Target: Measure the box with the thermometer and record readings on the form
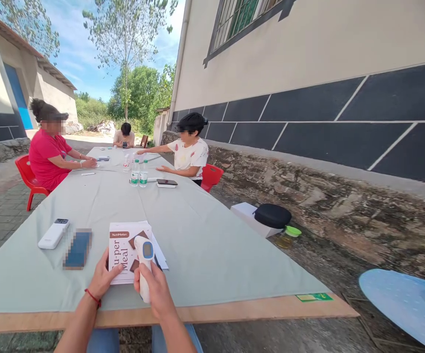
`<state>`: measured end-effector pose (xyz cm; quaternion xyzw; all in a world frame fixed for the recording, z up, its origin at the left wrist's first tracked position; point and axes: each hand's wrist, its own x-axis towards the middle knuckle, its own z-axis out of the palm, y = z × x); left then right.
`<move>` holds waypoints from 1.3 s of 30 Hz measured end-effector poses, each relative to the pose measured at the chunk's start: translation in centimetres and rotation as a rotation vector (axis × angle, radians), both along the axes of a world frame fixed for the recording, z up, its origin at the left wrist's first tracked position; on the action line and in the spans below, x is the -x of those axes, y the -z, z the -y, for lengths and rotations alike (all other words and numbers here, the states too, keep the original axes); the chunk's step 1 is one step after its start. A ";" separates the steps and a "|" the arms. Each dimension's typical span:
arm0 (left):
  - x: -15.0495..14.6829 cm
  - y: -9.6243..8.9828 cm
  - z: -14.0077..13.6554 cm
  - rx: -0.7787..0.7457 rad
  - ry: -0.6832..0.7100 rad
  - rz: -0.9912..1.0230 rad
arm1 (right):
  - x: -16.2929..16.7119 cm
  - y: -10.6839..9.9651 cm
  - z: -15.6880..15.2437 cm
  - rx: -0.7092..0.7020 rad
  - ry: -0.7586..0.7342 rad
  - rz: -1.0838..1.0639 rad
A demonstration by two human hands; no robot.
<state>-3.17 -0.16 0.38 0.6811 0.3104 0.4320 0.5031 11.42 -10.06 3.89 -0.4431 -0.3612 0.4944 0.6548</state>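
Outdoors: right hand [158, 290] gripping white thermometer [145, 264] upright; left hand [103, 278] flat, fingers spread, pressing booklet [124, 252] on grey-clothed table [212, 245]; power bank [53, 234] nearby.

Right hand [158, 289] grips white thermometer gun [145, 267], screen up, fingers wrapped round handle. Left hand [103, 279] flat, fingertips on white box [124, 251]. Left of left fingers: blurred phone [77, 249], then white power bank [53, 234]. Grey-green tablecloth [205, 245] underneath.

On the table [212, 255] a power bank [53, 234] lay left of a phone [77, 249], the box [124, 251] right of both, bottles [139, 173] farther back
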 end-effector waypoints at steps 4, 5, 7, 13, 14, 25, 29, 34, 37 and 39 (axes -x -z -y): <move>0.0 -0.1 0.1 0.000 -0.015 -0.009 | 0.4 0.6 -0.3 0.003 0.039 0.048; 0.0 -0.1 0.0 0.002 -0.020 -0.009 | 0.5 0.8 -0.4 0.006 0.063 0.084; 0.0 0.1 0.0 0.005 -0.028 -0.008 | 0.7 1.1 -0.5 0.018 0.107 0.138; 0.0 0.3 -0.1 0.009 -0.005 0.006 | 0.7 1.0 -0.5 0.053 0.128 0.187; 0.0 0.2 0.0 0.013 -0.003 0.005 | 0.7 0.9 -0.5 0.053 0.129 0.191; 0.0 0.1 0.0 0.039 -0.013 -0.007 | 0.7 1.0 -0.4 0.053 0.136 0.179; -0.1 0.0 0.1 0.037 -0.016 -0.003 | 0.6 1.1 -0.4 0.062 0.132 0.172; -0.1 0.0 0.1 0.035 -0.026 -0.016 | 0.5 1.1 -0.4 0.049 0.130 0.195; 0.0 0.1 0.0 0.035 -0.032 -0.026 | 0.5 1.0 -0.4 0.041 0.126 0.197; 0.0 0.2 0.0 0.028 -0.029 -0.030 | 0.5 1.0 -0.3 0.040 0.126 0.187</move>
